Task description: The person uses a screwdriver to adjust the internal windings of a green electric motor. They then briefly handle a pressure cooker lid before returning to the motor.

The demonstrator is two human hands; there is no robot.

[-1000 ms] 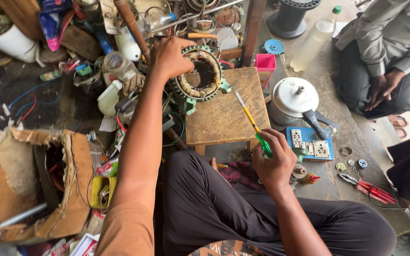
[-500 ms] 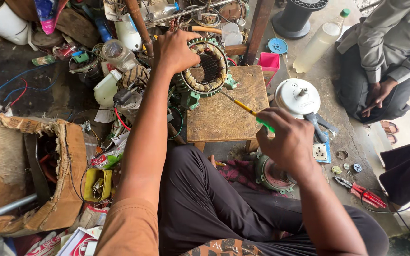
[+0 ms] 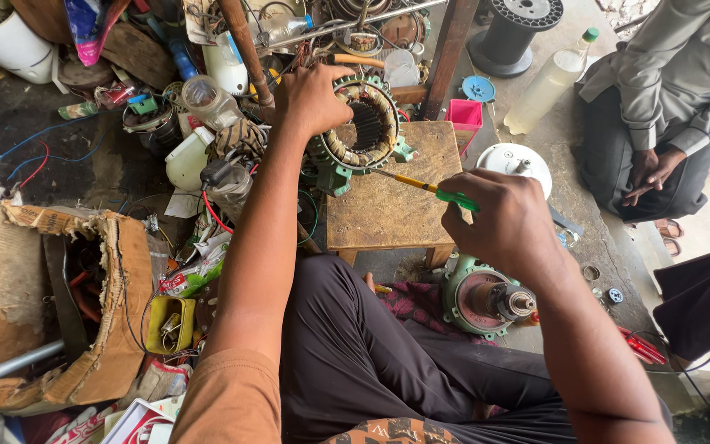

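On the small wooden stool [image 3: 392, 210], my left hand [image 3: 312, 99] grips the tilted motor stator [image 3: 363, 127] while my right hand [image 3: 507, 222] clutches a yellow-green screwdriver [image 3: 425, 187], whose tip, I judge, could slip and nick the copper windings.

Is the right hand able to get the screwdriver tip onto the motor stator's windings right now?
Probably yes. The right hand holds the screwdriver with its tip at the rim of the stator, which the left hand steadies on the wooden stool. Nothing lies between tip and windings.
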